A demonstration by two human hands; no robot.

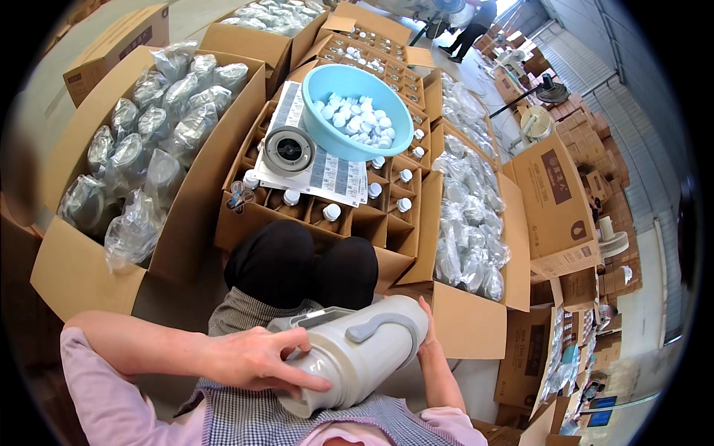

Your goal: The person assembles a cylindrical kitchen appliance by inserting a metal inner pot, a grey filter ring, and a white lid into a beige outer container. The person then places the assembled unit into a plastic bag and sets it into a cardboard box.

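Across my lap lies a large light-grey thermos jug (364, 349), tilted, with a curved grey handle along its side and its neck end toward my left. My left hand (260, 359) is on the neck, index finger stretched along the rim and the other fingers bent over the shoulder of the jug. At the opposite end my right hand (428, 327) cups the base, most of its fingers hidden behind the jug. Past my knees, a light-blue basin (316, 93) holds many small white caps (357, 119). Beside it, a round grey part with a dark centre (290, 151) rests on printed label sheets (338, 181).
Under the basin stands a divided carton (320, 232) of white-capped bottles, with scissors (239, 195) at its left edge. Open cartons of plastic-wrapped items flank it on the left (111, 275) and right (476, 316). Farther back are a person (476, 30), a standing fan (550, 89) and stacked boxes (584, 141).
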